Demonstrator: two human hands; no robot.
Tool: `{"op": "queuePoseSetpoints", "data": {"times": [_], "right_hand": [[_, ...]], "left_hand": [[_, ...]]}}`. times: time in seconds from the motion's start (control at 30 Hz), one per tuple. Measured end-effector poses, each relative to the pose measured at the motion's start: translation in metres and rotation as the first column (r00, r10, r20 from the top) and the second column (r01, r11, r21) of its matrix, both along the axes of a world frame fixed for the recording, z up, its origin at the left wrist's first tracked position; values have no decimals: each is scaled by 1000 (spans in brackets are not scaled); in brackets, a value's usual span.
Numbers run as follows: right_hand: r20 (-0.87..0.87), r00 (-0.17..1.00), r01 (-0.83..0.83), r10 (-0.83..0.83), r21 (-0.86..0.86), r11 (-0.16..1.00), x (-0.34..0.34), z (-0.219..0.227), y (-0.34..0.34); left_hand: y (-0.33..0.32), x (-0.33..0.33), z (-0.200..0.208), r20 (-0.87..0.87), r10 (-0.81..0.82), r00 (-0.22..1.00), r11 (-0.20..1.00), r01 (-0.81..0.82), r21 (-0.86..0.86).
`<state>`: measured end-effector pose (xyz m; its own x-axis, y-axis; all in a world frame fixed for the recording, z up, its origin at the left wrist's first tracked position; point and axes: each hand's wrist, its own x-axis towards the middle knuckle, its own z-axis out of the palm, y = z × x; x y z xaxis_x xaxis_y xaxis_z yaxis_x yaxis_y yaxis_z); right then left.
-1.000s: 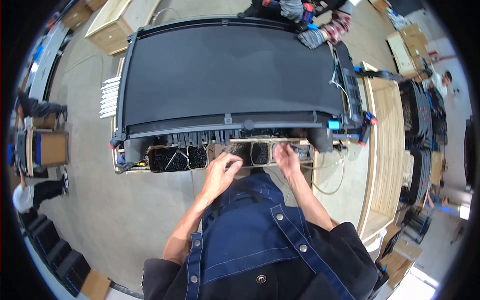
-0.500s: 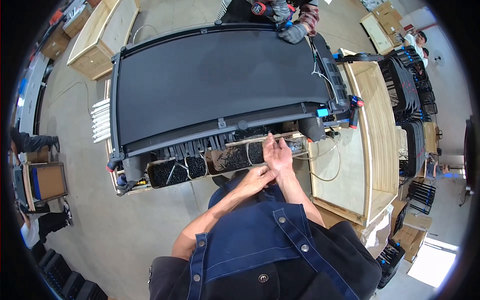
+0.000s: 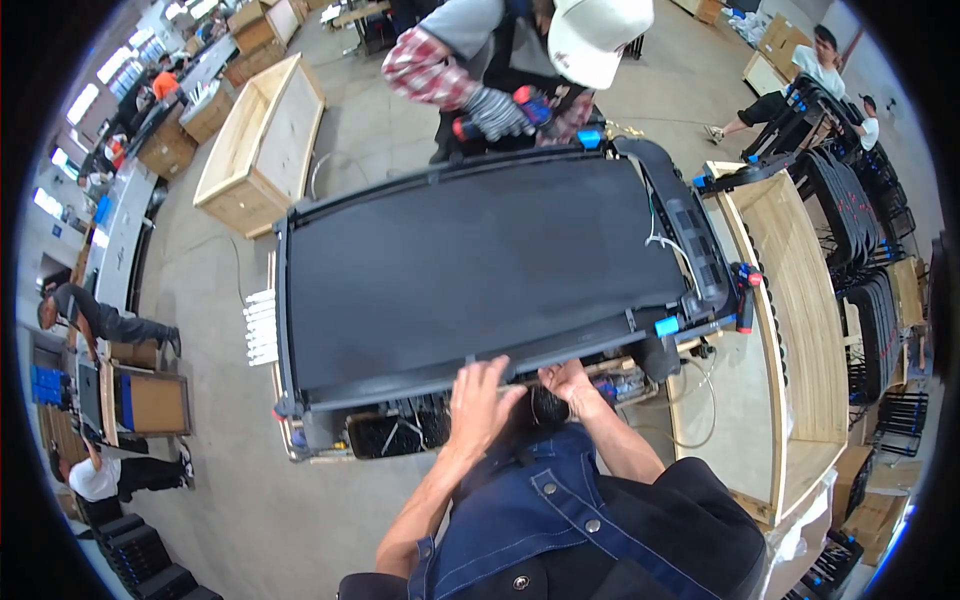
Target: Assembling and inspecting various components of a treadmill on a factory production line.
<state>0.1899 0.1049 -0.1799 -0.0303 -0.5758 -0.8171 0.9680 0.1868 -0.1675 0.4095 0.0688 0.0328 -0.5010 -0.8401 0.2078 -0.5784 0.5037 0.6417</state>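
A treadmill deck with a black belt (image 3: 470, 270) lies on a stand in front of me. My left hand (image 3: 480, 408) is open at its near side rail (image 3: 400, 392), fingers spread, with the fingertips over the rail's edge. To its right, my right hand (image 3: 568, 383) is just below the same rail, palm partly up and fingers curled. Whatever those fingers pinch, if anything, is too small to make out. Under the rail, bins of dark screws (image 3: 385, 434) are partly hidden by the deck and my left forearm.
Across the deck a co-worker in a white cap (image 3: 600, 40) holds a power drill (image 3: 530, 105) in a gloved hand. A red-and-black power tool (image 3: 746, 290) hangs at the right end, beside a long wooden crate (image 3: 800, 350). White tubes (image 3: 262, 328) are stacked at the left end.
My hands have parted: the left moved up onto the rail and spread its fingers, the right stayed by the rail with fingers curled. My view has tilted up, showing more of the co-worker.
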Motion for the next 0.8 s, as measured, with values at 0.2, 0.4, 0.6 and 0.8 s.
{"op": "queuePoseSetpoints", "data": {"times": [0.2,0.4,0.6,0.8], "right_hand": [[172,985,98,-28,-415,905,-12,-15,-18],[-338,939,-278,67,-628,727,-1,-8,-40],[390,920,263,49,-704,660,-9,-7,-55],[550,833,374,51,-631,680,-8,-6,-50]], "left_hand": [[-15,-36,-37,81,-75,994,996,78,-34],[-13,-36,-37,48,22,999,998,-24,50],[-14,-41,-31,148,-18,989,998,27,-61],[-14,-40,-20,105,-60,993,995,51,83]]}}
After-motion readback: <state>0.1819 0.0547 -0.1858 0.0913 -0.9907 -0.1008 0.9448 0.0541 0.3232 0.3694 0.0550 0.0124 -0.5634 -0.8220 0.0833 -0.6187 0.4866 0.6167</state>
